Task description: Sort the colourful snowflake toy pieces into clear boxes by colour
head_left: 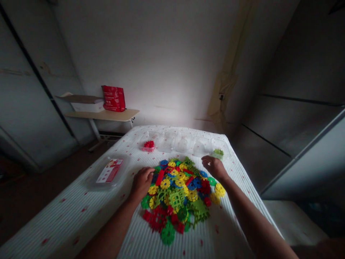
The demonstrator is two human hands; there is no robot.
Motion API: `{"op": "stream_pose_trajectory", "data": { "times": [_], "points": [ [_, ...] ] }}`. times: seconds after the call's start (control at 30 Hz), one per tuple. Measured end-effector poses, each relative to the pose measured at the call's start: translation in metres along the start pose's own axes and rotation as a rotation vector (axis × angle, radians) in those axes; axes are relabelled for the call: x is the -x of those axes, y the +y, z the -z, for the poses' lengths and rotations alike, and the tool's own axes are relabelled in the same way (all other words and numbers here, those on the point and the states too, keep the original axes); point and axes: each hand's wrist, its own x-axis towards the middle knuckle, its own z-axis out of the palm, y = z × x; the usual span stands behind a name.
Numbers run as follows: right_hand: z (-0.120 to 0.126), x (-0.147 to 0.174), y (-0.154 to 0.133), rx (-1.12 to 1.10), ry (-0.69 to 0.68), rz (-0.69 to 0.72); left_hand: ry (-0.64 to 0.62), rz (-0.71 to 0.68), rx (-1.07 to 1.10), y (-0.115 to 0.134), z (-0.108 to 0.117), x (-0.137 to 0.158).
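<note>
A heap of plastic building pieces [176,199] lies in the middle of the bed-like surface, with yellow, blue and green notched discs, green lattice plates and red blocks. At the heap's left edge is my left hand [142,181], its fingers loosely bent and apart, with nothing visible in them. My right hand [214,167] hovers past the heap's far right side, close to a clear tub of green pieces [218,152]. Its fingers are curled into a pinch; what they hold, if anything, is hidden. Far left of the heap, another clear tub holds red pieces [149,144].
Several clear plastic tubs [180,143] stand in a row between the two filled ones. A clear lidded box with a label [110,172] sits at left. Behind, a small table [107,115] bears a white box [87,105] and a red bag [113,98].
</note>
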Motion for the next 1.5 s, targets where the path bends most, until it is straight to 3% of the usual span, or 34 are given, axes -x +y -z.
{"op": "stream_pose_trajectory", "data": {
  "times": [0.1, 0.3, 0.53, 0.73, 0.93, 1.03, 1.1, 1.23, 1.33, 1.5],
  "points": [
    [-0.019, -0.012, -0.015, 0.07, -0.094, -0.038, -0.004, 0.007, 0.008, 0.0, 0.001, 0.0],
    [-0.057, -0.033, -0.026, 0.136, -0.16, -0.096, -0.013, 0.041, 0.004, 0.003, 0.003, -0.002],
    [-0.067, -0.035, -0.023, 0.175, -0.196, -0.108, -0.015, 0.041, 0.017, 0.001, 0.002, -0.001],
    [-0.052, -0.026, -0.031, 0.14, -0.173, -0.014, -0.008, 0.032, 0.03, 0.001, 0.002, 0.0],
    [-0.006, -0.019, -0.015, 0.102, 0.007, 0.035, -0.004, 0.054, 0.062, 0.0, 0.002, 0.0],
    [0.024, -0.026, 0.013, 0.163, 0.134, -0.07, -0.005, 0.067, 0.086, -0.001, 0.0, 0.0],
    [0.041, -0.035, 0.033, 0.268, 0.204, -0.22, -0.005, 0.07, 0.089, -0.002, -0.001, 0.0],
    [0.054, -0.058, 0.059, 0.436, 0.232, -0.468, 0.01, 0.061, 0.074, -0.004, -0.002, 0.0],
    [0.051, -0.072, 0.064, 0.456, 0.233, -0.483, 0.015, 0.062, 0.067, -0.005, -0.001, 0.0],
    [0.049, -0.075, 0.059, 0.437, 0.295, -0.393, 0.012, 0.063, 0.073, -0.004, 0.0, 0.0]
  ]
}}
